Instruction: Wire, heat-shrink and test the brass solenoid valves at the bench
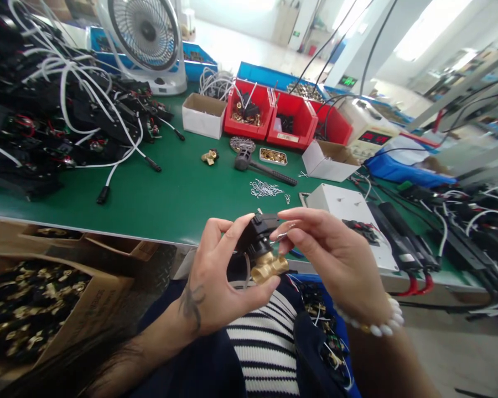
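Note:
My left hand (pixel 219 271) is wrapped around a brass valve (pixel 269 266) with a black plastic housing (pixel 255 229) on top, held above my lap at the bench's front edge. Between the thumb and fingers of my right hand (pixel 327 249) is a small silvery metal clip (pixel 280 236), its tip close to the neck where housing meets brass. Whether the clip touches the valve I cannot tell. A pile of similar metal clips (pixel 265 188) lies on the green bench (pixel 161 204) ahead, with a black-headed hammer (pixel 265 167) behind it.
Red bins (pixel 249 130) of parts and white boxes (pixel 203 124) line the back. A loose brass fitting (pixel 210 157) lies mid-bench. Cabled black units (pixel 103 121) and a fan (pixel 149 44) occupy the left; a white test box (pixel 336 204) stands right. A carton of valves (pixel 95 298) sits lower left.

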The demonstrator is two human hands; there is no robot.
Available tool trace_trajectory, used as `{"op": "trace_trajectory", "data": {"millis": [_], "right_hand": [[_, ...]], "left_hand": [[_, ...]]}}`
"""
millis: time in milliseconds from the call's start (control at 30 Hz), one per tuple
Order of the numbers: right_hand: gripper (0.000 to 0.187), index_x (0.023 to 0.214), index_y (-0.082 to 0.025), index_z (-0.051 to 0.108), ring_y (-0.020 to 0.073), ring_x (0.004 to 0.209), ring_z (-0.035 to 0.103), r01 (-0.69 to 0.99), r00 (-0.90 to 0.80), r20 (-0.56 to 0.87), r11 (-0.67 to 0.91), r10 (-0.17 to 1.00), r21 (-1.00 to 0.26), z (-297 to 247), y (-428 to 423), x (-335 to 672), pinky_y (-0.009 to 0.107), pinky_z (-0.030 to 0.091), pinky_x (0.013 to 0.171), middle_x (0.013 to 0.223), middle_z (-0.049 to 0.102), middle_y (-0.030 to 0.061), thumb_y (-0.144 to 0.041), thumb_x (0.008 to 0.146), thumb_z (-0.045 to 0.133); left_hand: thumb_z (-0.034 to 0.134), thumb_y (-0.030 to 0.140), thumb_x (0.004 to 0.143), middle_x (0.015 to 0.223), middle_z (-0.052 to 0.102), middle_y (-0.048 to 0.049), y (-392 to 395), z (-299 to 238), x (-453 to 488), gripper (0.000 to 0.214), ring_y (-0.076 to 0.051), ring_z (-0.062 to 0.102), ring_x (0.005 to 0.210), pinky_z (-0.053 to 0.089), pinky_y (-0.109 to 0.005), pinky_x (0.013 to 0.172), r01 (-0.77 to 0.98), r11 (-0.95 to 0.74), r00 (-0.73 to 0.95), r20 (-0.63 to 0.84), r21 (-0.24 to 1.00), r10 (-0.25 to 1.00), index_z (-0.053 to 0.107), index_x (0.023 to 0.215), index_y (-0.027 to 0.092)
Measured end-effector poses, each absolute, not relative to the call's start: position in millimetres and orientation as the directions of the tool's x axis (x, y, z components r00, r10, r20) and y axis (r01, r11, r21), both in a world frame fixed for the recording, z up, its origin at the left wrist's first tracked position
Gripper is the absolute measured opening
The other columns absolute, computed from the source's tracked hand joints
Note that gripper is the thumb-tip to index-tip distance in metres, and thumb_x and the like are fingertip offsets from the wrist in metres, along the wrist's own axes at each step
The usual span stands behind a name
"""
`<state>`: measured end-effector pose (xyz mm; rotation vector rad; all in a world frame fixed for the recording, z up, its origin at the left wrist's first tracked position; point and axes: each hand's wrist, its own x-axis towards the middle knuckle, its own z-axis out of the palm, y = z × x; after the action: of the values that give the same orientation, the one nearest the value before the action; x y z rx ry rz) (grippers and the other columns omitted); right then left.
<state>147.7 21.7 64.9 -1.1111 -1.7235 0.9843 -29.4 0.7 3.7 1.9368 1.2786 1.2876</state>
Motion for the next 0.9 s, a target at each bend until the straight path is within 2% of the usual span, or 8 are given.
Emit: {"op": "trace_trajectory", "data": {"millis": [133, 300, 433, 667, 800, 900], "right_hand": [[0.006, 0.092, -0.024, 0.065, 0.0129, 0.066, 0.066, 0.374, -0.199, 0.241, 0.301, 0.950, -0.877, 69.4, 15.4, 144.3, 0.025, 0.058, 0.063, 0.081, 0.071, -0.0011, -0.019, 0.091, 0.062], [0.007, 0.087, -0.026, 0.068, 0.0173, 0.075, 0.066, 0.521, -0.176, 0.325, 0.368, 0.929, -0.770, 70.4, 13.0, 140.3, 0.032, 0.058, 0.072, 0.085, 0.070, 0.0004, -0.020, 0.089, 0.065], [0.008, 0.088, -0.025, 0.067, 0.0176, 0.080, 0.065, 0.515, -0.219, 0.353, 0.415, 0.910, -0.750, 68.0, 13.8, 137.8, 0.030, 0.056, 0.074, 0.086, 0.068, 0.0011, -0.018, 0.089, 0.064], [0.013, 0.088, -0.025, 0.066, 0.0150, 0.081, 0.064, 0.493, -0.301, 0.321, 0.435, 0.898, -0.754, 69.3, 15.0, 138.7, 0.028, 0.053, 0.073, 0.087, 0.067, -0.0007, -0.014, 0.090, 0.062], [0.012, 0.084, -0.024, 0.067, 0.0168, 0.083, 0.061, 0.478, -0.260, 0.380, 0.460, 0.888, -0.748, 58.1, 17.7, 135.6, 0.030, 0.053, 0.073, 0.084, 0.060, 0.0009, -0.013, 0.087, 0.065], [0.010, 0.084, -0.024, 0.068, 0.0171, 0.082, 0.059, 0.476, -0.247, 0.353, 0.430, 0.902, -0.767, 42.5, 22.9, 136.7, 0.031, 0.053, 0.073, 0.082, 0.058, 0.0011, -0.016, 0.087, 0.063]], "left_hand": [[0.074, 0.039, 0.072, 0.107, 0.049, -0.0068, -1.0, 7.1, -28.8, 0.074, -0.023, 0.056, 0.098, 0.057, -0.039, 0.083, 0.458, -0.464, 0.126, 0.461, 0.758, 0.878, 0.045, 0.137, 0.024], [0.073, 0.042, 0.072, 0.105, 0.050, -0.0068, -1.0, 9.1, -28.6, 0.073, -0.023, 0.056, 0.094, 0.057, -0.038, 0.081, 0.467, -0.482, 0.114, 0.490, 0.741, 0.864, 0.046, 0.138, 0.026], [0.074, 0.040, 0.071, 0.106, 0.050, -0.0066, -1.0, 8.7, -29.7, 0.074, -0.023, 0.055, 0.094, 0.056, -0.036, 0.082, 0.484, -0.489, 0.127, 0.495, 0.726, 0.860, 0.045, 0.138, 0.024], [0.074, 0.042, 0.072, 0.108, 0.051, -0.0077, -1.3, 7.5, -31.5, 0.075, -0.023, 0.056, 0.097, 0.056, -0.036, 0.083, 0.483, -0.512, 0.152, 0.508, 0.710, 0.848, 0.045, 0.138, 0.023], [0.074, 0.040, 0.071, 0.105, 0.051, -0.0074, 3.9, 5.2, -33.5, 0.071, -0.022, 0.057, 0.094, 0.056, -0.036, 0.081, 0.483, -0.497, 0.174, 0.477, 0.721, 0.861, 0.048, 0.135, 0.021], [0.074, 0.037, 0.070, 0.103, 0.052, -0.0059, 12.2, -3.1, -33.0, 0.069, -0.022, 0.057, 0.093, 0.057, -0.037, 0.081, 0.456, -0.472, 0.209, 0.424, 0.755, 0.881, 0.050, 0.134, 0.024]]}}
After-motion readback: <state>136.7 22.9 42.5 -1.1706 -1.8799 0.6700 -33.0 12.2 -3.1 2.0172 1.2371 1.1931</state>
